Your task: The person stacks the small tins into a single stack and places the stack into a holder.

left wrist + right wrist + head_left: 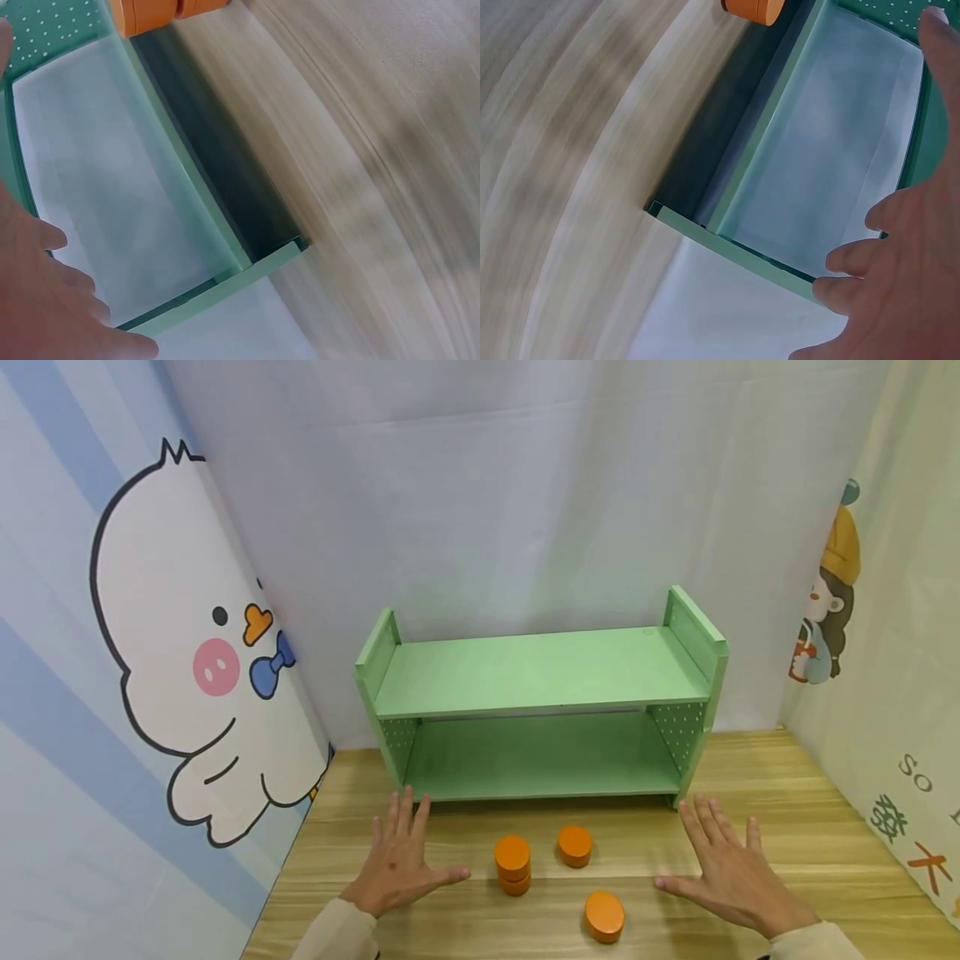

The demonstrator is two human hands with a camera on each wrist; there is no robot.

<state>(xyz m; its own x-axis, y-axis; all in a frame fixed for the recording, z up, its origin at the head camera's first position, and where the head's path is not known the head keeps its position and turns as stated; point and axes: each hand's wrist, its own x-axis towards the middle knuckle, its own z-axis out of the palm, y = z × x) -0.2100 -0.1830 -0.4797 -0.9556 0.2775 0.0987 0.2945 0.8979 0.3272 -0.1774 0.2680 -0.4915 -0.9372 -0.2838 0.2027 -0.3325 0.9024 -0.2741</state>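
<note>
My left hand (399, 858) is spread out in front of the left end of a green two-tier shelf (540, 672). My right hand (731, 868) is spread likewise before the shelf's right end. Both hold nothing. Between them on the table are short orange cylinders: two are stacked, the upper cylinder (512, 853) hiding part of the lower cylinder (515, 884). To their right lie a single orange cylinder (575, 847) nearer the shelf and another orange cylinder (604, 917) nearer me. Each wrist view shows fingers and the shelf, with orange pieces (146, 13) at the top edge.
The shelf stands on a wood-grain table (450, 935), with perforated side panels (678, 731). Behind it hangs a pale cloth (525, 527). A printed cartoon-bird cloth (172, 568) borders the left, and a cream printed cloth (885, 710) the right.
</note>
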